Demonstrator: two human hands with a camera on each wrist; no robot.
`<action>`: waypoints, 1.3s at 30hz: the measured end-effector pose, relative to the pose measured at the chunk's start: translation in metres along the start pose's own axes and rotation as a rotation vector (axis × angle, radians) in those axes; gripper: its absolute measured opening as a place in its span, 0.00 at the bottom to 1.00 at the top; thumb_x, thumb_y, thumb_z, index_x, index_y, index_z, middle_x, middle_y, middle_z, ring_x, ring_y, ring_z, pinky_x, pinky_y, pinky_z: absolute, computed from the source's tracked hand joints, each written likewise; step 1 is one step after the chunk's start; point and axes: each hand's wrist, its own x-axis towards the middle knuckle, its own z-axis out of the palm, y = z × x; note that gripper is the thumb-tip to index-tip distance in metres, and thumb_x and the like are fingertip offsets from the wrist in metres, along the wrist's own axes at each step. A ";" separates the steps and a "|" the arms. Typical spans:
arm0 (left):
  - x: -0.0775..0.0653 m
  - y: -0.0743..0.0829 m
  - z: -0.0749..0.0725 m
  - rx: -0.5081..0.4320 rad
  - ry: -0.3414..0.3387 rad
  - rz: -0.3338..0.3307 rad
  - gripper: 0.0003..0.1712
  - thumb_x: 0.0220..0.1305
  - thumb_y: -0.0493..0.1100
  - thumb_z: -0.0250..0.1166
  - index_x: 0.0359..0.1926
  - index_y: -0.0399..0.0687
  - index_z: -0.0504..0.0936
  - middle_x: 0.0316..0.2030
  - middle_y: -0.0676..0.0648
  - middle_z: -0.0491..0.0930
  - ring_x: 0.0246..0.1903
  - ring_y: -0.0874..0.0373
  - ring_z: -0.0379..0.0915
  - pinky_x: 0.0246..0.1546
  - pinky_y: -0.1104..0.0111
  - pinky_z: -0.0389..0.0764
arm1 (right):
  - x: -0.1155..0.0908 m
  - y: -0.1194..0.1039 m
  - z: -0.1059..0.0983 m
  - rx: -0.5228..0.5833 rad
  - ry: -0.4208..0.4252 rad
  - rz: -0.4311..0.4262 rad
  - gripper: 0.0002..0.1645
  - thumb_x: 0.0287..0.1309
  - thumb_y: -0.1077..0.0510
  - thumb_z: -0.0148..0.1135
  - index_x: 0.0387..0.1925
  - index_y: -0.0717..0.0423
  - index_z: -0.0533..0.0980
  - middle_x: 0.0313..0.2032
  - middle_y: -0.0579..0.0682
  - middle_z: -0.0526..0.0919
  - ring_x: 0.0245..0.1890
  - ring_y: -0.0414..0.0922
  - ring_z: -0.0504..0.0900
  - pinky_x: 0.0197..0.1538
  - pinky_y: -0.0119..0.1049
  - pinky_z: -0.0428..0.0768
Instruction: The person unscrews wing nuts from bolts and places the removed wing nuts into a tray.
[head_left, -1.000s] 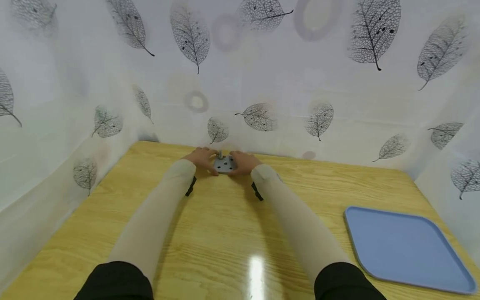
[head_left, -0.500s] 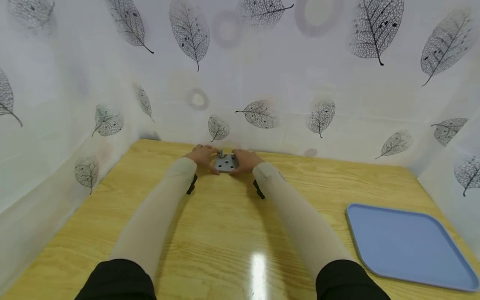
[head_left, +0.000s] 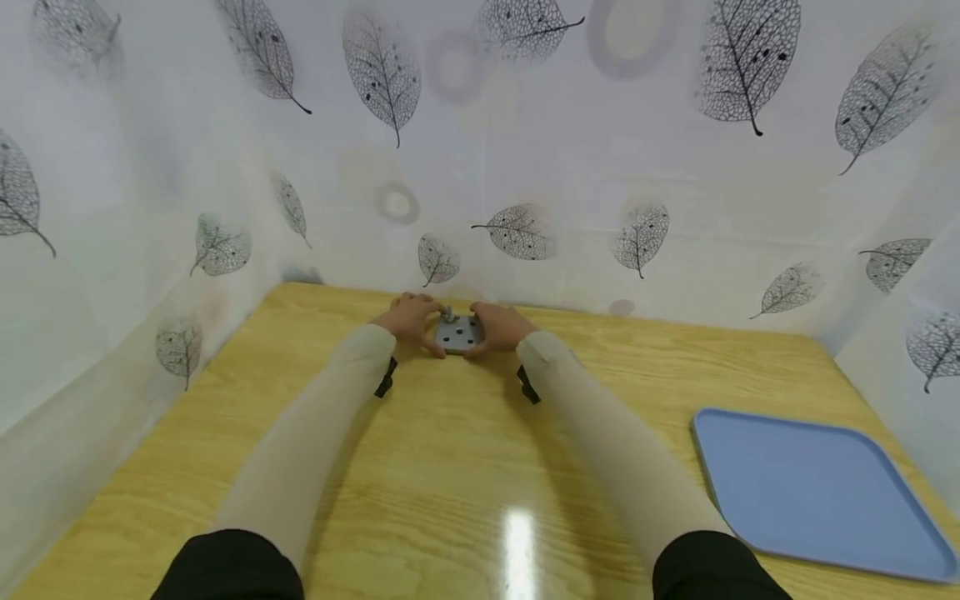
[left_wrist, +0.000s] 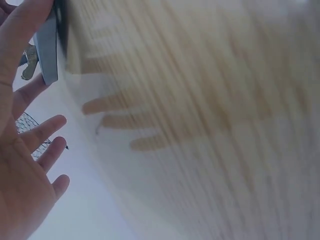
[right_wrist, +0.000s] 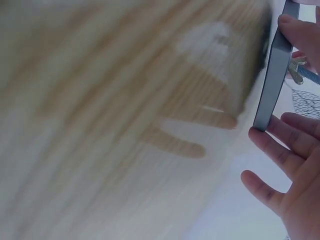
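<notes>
A grey metal plate (head_left: 460, 336) with several dark holes lies near the far edge of the wooden table. From its far left part rises a small bolt with a wing nut (head_left: 449, 316), the nut's wings and the threaded shank showing in the right wrist view (right_wrist: 297, 70). My left hand (head_left: 410, 320) grips the plate's left side between thumb and fingers, its other fingers spread loosely in the left wrist view. On the opposite side my right hand (head_left: 501, 327) pinches the plate's edge, thumb on the near side and fingertips at the far side.
A blue tray (head_left: 817, 492) sits at the right of the wooden table (head_left: 420, 483). White cloth (head_left: 570, 150) printed with leaves hangs right behind the table's far edge and along both sides. Both forearms reach across the middle.
Both hands and the plate have shifted slightly to the right and a little nearer to me. The grip on both sides stays the same; the head view sways slightly.
</notes>
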 end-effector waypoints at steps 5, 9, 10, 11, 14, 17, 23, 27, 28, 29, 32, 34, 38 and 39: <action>-0.006 0.012 -0.001 -0.003 0.030 0.064 0.52 0.37 0.65 0.74 0.64 0.50 0.68 0.66 0.40 0.63 0.64 0.39 0.55 0.65 0.44 0.51 | -0.019 0.000 -0.006 -0.044 0.020 -0.010 0.55 0.42 0.37 0.71 0.65 0.61 0.60 0.58 0.56 0.74 0.52 0.49 0.77 0.55 0.41 0.75; -0.014 0.027 -0.006 0.017 0.060 0.082 0.52 0.37 0.66 0.74 0.62 0.47 0.69 0.62 0.41 0.68 0.61 0.41 0.59 0.62 0.44 0.54 | -0.038 -0.005 -0.018 -0.056 0.050 -0.027 0.54 0.40 0.38 0.72 0.63 0.61 0.62 0.54 0.56 0.77 0.47 0.48 0.78 0.49 0.40 0.77; -0.016 0.031 -0.007 0.025 0.067 0.080 0.52 0.37 0.66 0.74 0.62 0.47 0.69 0.60 0.42 0.70 0.60 0.41 0.59 0.62 0.44 0.54 | -0.043 -0.007 -0.021 -0.051 0.056 -0.033 0.54 0.40 0.38 0.73 0.63 0.61 0.62 0.52 0.56 0.77 0.45 0.48 0.78 0.48 0.40 0.78; -0.018 0.035 -0.009 0.033 0.078 0.080 0.51 0.37 0.66 0.74 0.61 0.47 0.70 0.59 0.43 0.71 0.59 0.42 0.60 0.61 0.44 0.54 | -0.048 -0.008 -0.023 -0.048 0.062 -0.041 0.54 0.39 0.38 0.73 0.62 0.61 0.63 0.52 0.55 0.78 0.43 0.48 0.78 0.47 0.40 0.78; -0.023 0.046 -0.012 0.052 0.098 0.076 0.51 0.36 0.67 0.74 0.60 0.46 0.71 0.55 0.45 0.74 0.57 0.44 0.62 0.61 0.45 0.53 | -0.063 -0.012 -0.030 -0.044 0.081 -0.069 0.53 0.39 0.40 0.74 0.61 0.63 0.63 0.50 0.56 0.79 0.41 0.47 0.79 0.45 0.41 0.78; -0.028 0.057 -0.011 0.078 0.110 0.084 0.51 0.35 0.68 0.73 0.59 0.47 0.72 0.54 0.46 0.74 0.57 0.45 0.63 0.62 0.45 0.52 | -0.078 -0.014 -0.034 -0.052 0.089 -0.092 0.53 0.39 0.41 0.74 0.61 0.65 0.63 0.50 0.56 0.79 0.43 0.48 0.79 0.47 0.43 0.77; -0.042 0.080 -0.005 0.093 0.121 0.110 0.52 0.33 0.70 0.73 0.59 0.47 0.73 0.55 0.45 0.74 0.57 0.45 0.63 0.63 0.45 0.50 | -0.110 -0.018 -0.037 -0.079 0.088 -0.085 0.54 0.40 0.41 0.74 0.63 0.64 0.62 0.52 0.57 0.78 0.49 0.51 0.78 0.54 0.53 0.74; -0.055 0.095 -0.004 0.119 0.130 0.114 0.52 0.34 0.71 0.72 0.59 0.48 0.73 0.56 0.45 0.73 0.59 0.46 0.62 0.64 0.45 0.49 | -0.130 -0.022 -0.038 -0.097 0.101 -0.083 0.54 0.40 0.41 0.74 0.63 0.63 0.62 0.51 0.56 0.79 0.47 0.50 0.79 0.53 0.54 0.74; -0.058 0.098 -0.003 0.131 0.134 0.114 0.52 0.34 0.72 0.72 0.59 0.48 0.73 0.57 0.45 0.73 0.59 0.46 0.62 0.64 0.45 0.49 | -0.134 -0.024 -0.038 -0.096 0.104 -0.081 0.54 0.40 0.41 0.74 0.63 0.63 0.62 0.50 0.56 0.80 0.47 0.50 0.79 0.53 0.53 0.74; -0.062 0.101 -0.003 0.138 0.139 0.117 0.52 0.34 0.72 0.72 0.59 0.49 0.73 0.57 0.46 0.72 0.60 0.47 0.61 0.64 0.45 0.49 | -0.139 -0.025 -0.037 -0.101 0.108 -0.079 0.53 0.39 0.41 0.74 0.63 0.63 0.63 0.50 0.56 0.80 0.46 0.50 0.79 0.52 0.52 0.75; -0.073 0.111 0.000 0.147 0.158 0.129 0.51 0.35 0.72 0.71 0.58 0.49 0.73 0.57 0.46 0.72 0.60 0.47 0.61 0.65 0.44 0.50 | -0.153 -0.030 -0.036 -0.110 0.117 -0.070 0.54 0.39 0.42 0.74 0.63 0.63 0.63 0.50 0.56 0.79 0.47 0.50 0.79 0.52 0.53 0.74; -0.081 0.117 0.003 0.150 0.173 0.143 0.51 0.35 0.72 0.71 0.58 0.48 0.73 0.56 0.46 0.73 0.59 0.48 0.62 0.65 0.45 0.51 | -0.163 -0.033 -0.036 -0.112 0.117 -0.062 0.55 0.38 0.41 0.75 0.64 0.63 0.62 0.51 0.56 0.79 0.47 0.51 0.79 0.53 0.53 0.73; -0.096 0.130 0.009 0.149 0.186 0.163 0.51 0.36 0.72 0.71 0.58 0.47 0.73 0.56 0.46 0.73 0.60 0.48 0.62 0.65 0.45 0.51 | -0.183 -0.039 -0.034 -0.120 0.116 -0.065 0.55 0.38 0.41 0.75 0.64 0.62 0.62 0.50 0.55 0.80 0.47 0.51 0.79 0.53 0.53 0.73; -0.099 0.133 0.011 0.152 0.187 0.167 0.51 0.36 0.73 0.70 0.58 0.48 0.73 0.55 0.46 0.73 0.60 0.49 0.62 0.65 0.45 0.51 | -0.187 -0.040 -0.034 -0.117 0.114 -0.064 0.55 0.38 0.41 0.75 0.64 0.62 0.61 0.50 0.54 0.80 0.47 0.50 0.79 0.53 0.53 0.73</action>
